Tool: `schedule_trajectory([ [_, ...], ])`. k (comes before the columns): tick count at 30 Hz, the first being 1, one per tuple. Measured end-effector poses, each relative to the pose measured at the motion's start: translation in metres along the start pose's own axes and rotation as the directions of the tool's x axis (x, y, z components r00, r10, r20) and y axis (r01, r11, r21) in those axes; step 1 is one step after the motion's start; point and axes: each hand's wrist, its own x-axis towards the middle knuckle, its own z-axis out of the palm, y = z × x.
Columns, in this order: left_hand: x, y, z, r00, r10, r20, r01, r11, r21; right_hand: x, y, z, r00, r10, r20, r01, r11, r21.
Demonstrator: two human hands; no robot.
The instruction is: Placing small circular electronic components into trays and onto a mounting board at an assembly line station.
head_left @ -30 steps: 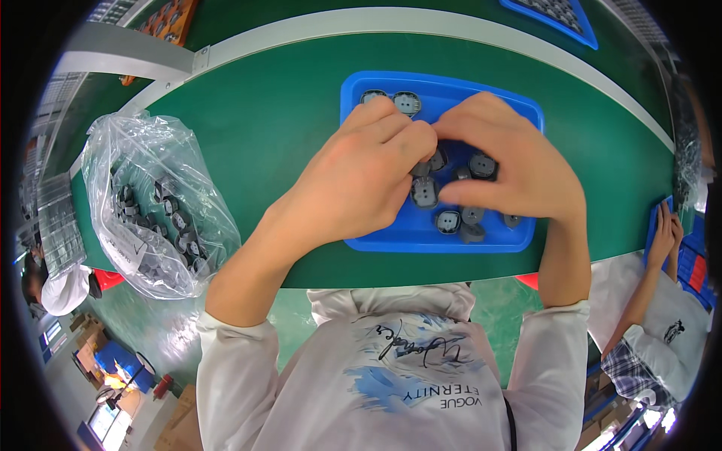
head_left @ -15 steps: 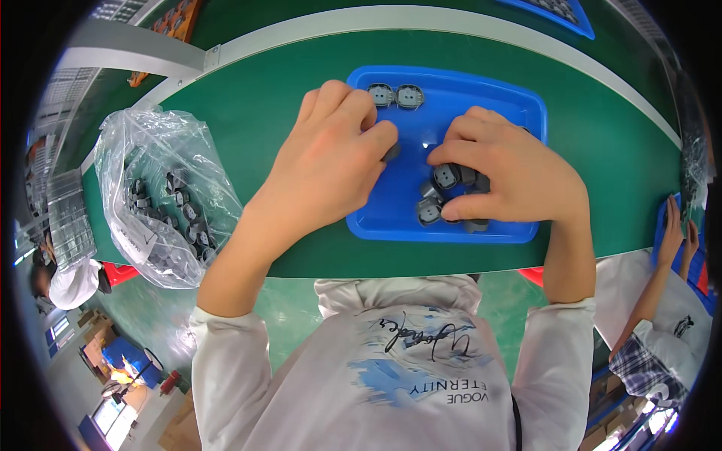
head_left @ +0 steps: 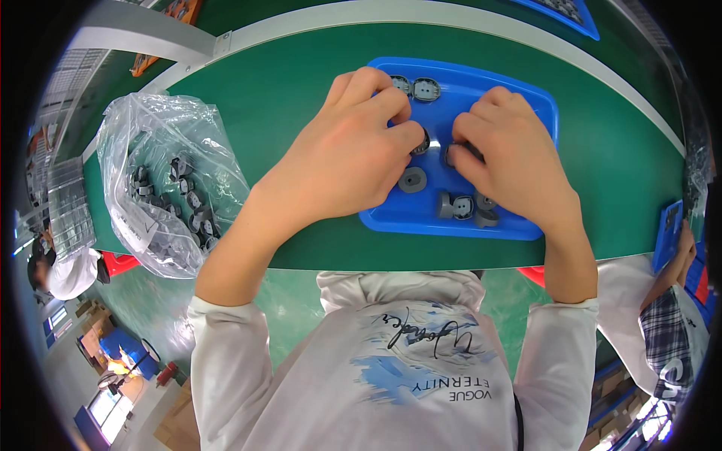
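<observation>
A blue plastic tray point(head_left: 526, 94) lies on the green table point(head_left: 286, 83) and holds several small grey round parts point(head_left: 412, 180). My left hand point(head_left: 342, 154) is curled over the tray's left half, fingertips pinching a grey part point(head_left: 423, 143). My right hand point(head_left: 511, 161) covers the tray's right half, its fingers closed on another grey part point(head_left: 453, 154) close to the left hand's. Two grey parts point(head_left: 425, 89) sit side by side at the tray's far edge. More parts point(head_left: 459, 207) lie near the front edge.
A clear plastic bag point(head_left: 162, 184) of several grey parts lies on the table at the left. Another blue tray point(head_left: 571, 16) sits at the far edge. A second person's arm point(head_left: 673, 263) holds a blue tray at the right.
Both hands have shifted toward the far side of the tray and apart a little, uncovering loose parts near its front edge. The two parts at the far edge stay put.
</observation>
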Motion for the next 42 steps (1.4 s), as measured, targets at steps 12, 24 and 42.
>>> schedule_trajectory([
  [12,-0.01,-0.004,0.011,0.992,-0.087,-0.093,0.084,0.996,-0.031,0.003,0.006,-0.001,0.999,0.027,-0.03,-0.02,0.979,0.205],
  [24,-0.012,-0.011,0.013,0.97,-0.162,-0.179,0.163,0.987,-0.013,0.008,-0.006,0.006,0.991,-0.055,-0.119,0.059,0.998,0.026],
  [42,-0.009,-0.011,0.02,0.949,-0.234,-0.213,0.237,0.972,-0.012,0.015,-0.015,0.015,0.989,0.047,-0.14,-0.056,0.997,-0.06],
])
